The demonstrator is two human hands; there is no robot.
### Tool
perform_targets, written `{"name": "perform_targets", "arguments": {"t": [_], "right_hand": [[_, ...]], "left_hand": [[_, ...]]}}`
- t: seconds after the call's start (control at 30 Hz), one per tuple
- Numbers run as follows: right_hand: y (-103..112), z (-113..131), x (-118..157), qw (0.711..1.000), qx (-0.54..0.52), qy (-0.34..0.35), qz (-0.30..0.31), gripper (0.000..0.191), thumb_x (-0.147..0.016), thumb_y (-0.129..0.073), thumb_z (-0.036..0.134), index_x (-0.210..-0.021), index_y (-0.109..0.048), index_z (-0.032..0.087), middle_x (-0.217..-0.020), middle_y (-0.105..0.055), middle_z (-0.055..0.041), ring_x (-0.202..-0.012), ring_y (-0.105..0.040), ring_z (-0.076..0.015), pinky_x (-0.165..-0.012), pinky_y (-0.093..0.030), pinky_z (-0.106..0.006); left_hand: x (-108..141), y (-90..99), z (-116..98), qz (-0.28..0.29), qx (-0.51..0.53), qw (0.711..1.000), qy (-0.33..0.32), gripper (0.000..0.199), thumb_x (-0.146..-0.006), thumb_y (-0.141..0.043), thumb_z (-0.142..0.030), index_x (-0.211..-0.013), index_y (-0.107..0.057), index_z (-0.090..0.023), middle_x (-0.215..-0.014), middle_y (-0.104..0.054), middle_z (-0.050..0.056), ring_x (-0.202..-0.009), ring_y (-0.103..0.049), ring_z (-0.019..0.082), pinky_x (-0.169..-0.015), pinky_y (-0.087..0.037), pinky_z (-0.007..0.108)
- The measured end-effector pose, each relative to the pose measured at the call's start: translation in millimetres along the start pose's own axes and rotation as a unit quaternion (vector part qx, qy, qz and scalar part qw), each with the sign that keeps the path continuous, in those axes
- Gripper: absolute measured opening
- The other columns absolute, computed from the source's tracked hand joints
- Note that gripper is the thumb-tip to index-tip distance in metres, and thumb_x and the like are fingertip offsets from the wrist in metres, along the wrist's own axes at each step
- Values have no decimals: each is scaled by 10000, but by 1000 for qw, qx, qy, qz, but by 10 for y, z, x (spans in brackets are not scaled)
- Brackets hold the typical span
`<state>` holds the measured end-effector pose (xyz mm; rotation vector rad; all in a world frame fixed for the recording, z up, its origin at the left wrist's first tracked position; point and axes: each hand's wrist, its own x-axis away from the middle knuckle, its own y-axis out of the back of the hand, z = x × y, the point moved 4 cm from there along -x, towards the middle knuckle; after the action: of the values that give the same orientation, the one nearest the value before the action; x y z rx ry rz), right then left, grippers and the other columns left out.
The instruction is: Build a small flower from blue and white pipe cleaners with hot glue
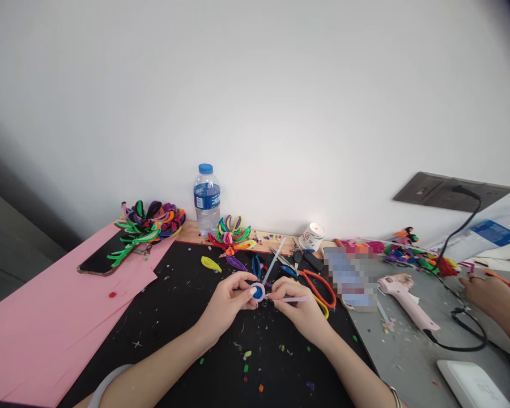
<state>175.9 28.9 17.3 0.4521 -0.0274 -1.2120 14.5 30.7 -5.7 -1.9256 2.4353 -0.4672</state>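
My left hand (227,300) pinches a small round coil (258,292), blue inside with a pale lilac rim, between thumb and fingers. Against its right side, my right hand (300,309) grips a pale lilac pipe cleaner (302,298) whose end pokes out past the fingers. A pale length also slants up and away from the coil. Just beyond my hands lie loops of bent pipe cleaner: a yellow one (211,264), a purple one (237,263) and a blue one (257,266). Orange-handled scissors (321,290) rest close to my right hand.
Behind stand a water bottle (207,199), a paper cup (313,237) and colourful pipe-cleaner flowers (232,233). Pink sheets (59,317) and a dark phone (100,258) lie left. Rightward are a blurred-out screen (351,277), a corded glue gun (410,306) and another person's hand (488,297).
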Motion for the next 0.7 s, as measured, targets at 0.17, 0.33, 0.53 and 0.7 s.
{"name": "perform_targets", "arguments": {"t": [0.17, 0.33, 0.53, 0.7], "right_hand": [[-4, -10, 5, 1000, -10, -7, 0, 92, -767, -602, 137, -679, -621, 160, -789, -571, -31, -728, -551, -137, -664, -410, -251], [-2, -32, -1, 1000, -16, -7, 1, 90, -771, -599, 145, -688, -630, 159, -792, -569, -33, -724, -549, -137, -667, -410, -256], [-3, -22, -4, 1000, -21, -15, 0, 102, -765, -612, 171, -665, -619, 157, -781, -566, -34, -722, -547, -141, -661, -407, -256], [-7, -7, -15, 999, -29, -22, 2, 109, -761, -617, 183, -655, -616, 156, -765, -564, -31, -702, -542, -136, -651, -407, -253]], "left_hand": [[0, -5, 0, 5, 6, 1000, -4, 234, -712, -618, -274, -921, -592, -173, -715, -513, -29, -626, -586, 122, -672, -521, 306], [17, -8, -5, 6, 3, 1000, -4, 239, -714, -616, -279, -924, -591, -169, -705, -517, -27, -622, -587, 124, -667, -518, 304], [13, -17, -10, 6, 1, 1000, -1, 233, -712, -612, -268, -920, -591, -165, -689, -519, -29, -614, -585, 122, -662, -515, 299], [9, -21, -21, 7, -5, 1000, -1, 232, -715, -606, -270, -922, -587, -165, -686, -521, -29, -608, -586, 120, -652, -514, 289]]}}
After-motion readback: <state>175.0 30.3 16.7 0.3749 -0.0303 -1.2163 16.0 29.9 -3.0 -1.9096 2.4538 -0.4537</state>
